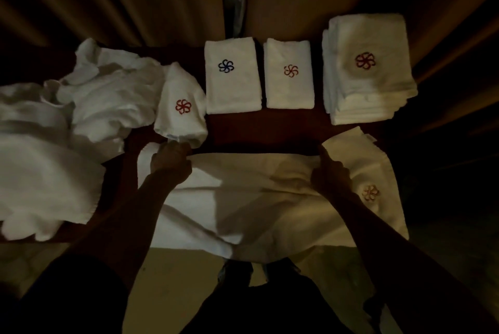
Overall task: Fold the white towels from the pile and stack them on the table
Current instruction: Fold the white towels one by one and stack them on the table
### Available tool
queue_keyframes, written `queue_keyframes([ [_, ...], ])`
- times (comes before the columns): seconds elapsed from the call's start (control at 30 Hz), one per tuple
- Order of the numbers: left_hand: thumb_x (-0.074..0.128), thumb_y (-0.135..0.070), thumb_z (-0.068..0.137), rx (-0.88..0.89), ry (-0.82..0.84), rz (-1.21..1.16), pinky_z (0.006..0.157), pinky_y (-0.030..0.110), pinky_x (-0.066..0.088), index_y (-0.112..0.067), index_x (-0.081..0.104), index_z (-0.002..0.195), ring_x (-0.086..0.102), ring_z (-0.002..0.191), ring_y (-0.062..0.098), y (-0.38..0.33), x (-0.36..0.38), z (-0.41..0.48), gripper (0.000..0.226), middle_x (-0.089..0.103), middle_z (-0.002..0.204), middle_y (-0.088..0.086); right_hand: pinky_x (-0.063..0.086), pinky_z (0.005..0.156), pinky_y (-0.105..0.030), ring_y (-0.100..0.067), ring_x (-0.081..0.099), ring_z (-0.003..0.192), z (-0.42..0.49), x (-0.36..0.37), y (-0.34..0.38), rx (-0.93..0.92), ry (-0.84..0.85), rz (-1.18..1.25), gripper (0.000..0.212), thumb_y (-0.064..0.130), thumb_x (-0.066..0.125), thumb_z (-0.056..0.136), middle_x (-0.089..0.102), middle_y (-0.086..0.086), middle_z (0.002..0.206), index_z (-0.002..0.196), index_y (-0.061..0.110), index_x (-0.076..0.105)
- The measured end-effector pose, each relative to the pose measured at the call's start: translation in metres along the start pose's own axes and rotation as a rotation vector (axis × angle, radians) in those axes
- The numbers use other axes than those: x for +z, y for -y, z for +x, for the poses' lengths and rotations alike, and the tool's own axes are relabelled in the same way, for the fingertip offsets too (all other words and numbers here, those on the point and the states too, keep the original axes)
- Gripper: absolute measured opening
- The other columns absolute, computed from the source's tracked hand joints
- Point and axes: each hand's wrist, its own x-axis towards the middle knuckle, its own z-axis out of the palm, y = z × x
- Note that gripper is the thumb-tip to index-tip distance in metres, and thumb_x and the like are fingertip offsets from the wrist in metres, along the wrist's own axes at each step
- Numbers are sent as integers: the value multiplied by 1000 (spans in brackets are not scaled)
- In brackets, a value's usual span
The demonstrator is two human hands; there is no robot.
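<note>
White towel (256, 198) stretches left-to-right across the tabletop (270, 131), left hand (170, 160) and right hand (330, 175) each gripping its far edge.

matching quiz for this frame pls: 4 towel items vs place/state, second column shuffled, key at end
1. blue-logo towel
2. tall stack
3. unfolded pile
4. spread towel

A. far right of the table, many layers
B. left side, crumpled
C. near edge, left hand and right hand gripping it
D. folded, just left of the orange-logo towel

Pairs: 1-D, 2-A, 3-B, 4-C
</note>
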Motion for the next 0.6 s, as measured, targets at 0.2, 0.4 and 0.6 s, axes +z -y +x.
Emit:
queue_keyframes([
  [0.2, 76, -29, 82, -18, -187, 31, 85, 51, 49, -11, 67, 105, 54, 111, 40, 2, -19, 0, 31, 61, 111, 16, 42, 102, -41, -34, 55, 122, 18, -8, -10, 7, -96, -35, 41, 23, 47, 103, 58, -15, 134, 144, 13, 46],
  [0.4, 68, -35, 90, -108, -283, -29, 85, 55, 49, -5, 57, 112, 60, 97, 47, -11, -50, 11, 38, 51, 117, 20, 43, 98, -45, -40, 60, 114, 31, -23, 6, -100, -446, 54, 37, 29, 55, 101, 65, -20, 123, 128, 4, 60],
  [0.6, 69, -31, 90, -78, -329, -123, 79, 55, 52, -3, 56, 106, 60, 95, 48, -15, -73, 29, 35, 54, 117, 19, 57, 70, -49, -43, 70, 78, 39, -28, 14, -182, -738, 41, 33, 28, 63, 96, 72, -24, 89, 102, -3, 70],
])
